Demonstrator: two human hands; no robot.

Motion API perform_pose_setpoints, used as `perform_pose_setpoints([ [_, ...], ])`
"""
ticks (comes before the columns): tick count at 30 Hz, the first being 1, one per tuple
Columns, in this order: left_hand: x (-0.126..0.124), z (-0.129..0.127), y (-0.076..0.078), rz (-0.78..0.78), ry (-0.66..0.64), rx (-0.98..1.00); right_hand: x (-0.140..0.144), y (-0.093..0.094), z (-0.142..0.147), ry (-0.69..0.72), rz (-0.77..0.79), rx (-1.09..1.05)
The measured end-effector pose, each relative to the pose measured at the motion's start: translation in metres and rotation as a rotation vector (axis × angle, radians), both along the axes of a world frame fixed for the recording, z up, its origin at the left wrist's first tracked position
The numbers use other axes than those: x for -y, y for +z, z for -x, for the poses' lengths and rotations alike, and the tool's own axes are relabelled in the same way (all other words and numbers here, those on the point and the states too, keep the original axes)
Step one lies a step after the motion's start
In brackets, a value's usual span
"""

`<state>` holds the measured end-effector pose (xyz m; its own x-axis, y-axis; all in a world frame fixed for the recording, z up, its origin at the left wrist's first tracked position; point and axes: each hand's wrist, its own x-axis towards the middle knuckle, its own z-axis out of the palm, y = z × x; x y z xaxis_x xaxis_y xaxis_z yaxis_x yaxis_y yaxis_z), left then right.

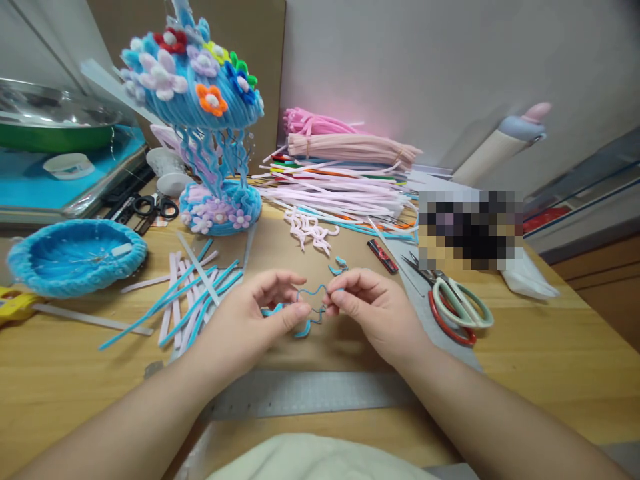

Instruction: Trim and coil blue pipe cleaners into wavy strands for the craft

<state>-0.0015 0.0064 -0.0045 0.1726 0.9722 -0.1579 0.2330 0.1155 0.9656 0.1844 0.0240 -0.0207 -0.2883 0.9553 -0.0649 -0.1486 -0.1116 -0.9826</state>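
Bending the blue pipe cleaner point(307, 310)
Left hand point(250, 323) and right hand point(375, 313) fingers pinch it above the worktop point(525, 347); keep pinches close for tight bends.

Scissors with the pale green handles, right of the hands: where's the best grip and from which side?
Take the scissors by the pale green handle loops, coming from the near right. The loops point toward the person, right beside the right hand, while the blades point away toward the pile.
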Motion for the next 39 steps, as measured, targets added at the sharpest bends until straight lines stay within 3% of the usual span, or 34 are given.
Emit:
perform_pose_setpoints([
  [8, 0.001, 0.001, 0.000, 0.057, 0.001, 0.037, -0.003, 0.000, -0.004, 0.034, -0.175, 0.031],
  [15, 0.005, -0.001, 0.005, -0.006, -0.069, -0.107, 0.001, -0.001, -0.006, 0.034, -0.451, 0.437],
  [24, 0.003, 0.001, 0.000, -0.259, -0.155, -0.242, 0.003, 0.000, -0.001, 0.090, -0.356, 0.439],
  [30, 0.004, 0.001, -0.001, -0.307, -0.164, -0.298, 0.006, -0.002, 0.000, 0.100, -0.349, 0.440],
  [35, -0.007, 0.008, -0.010, -0.298, 0.027, -0.408, -0.010, -0.005, -0.011, -0.068, -0.461, 0.396],
  [39, -0.017, 0.013, -0.027, -0.305, 0.108, -0.569, -0.035, -0.011, -0.029, -0.237, -0.519, 0.705],
])
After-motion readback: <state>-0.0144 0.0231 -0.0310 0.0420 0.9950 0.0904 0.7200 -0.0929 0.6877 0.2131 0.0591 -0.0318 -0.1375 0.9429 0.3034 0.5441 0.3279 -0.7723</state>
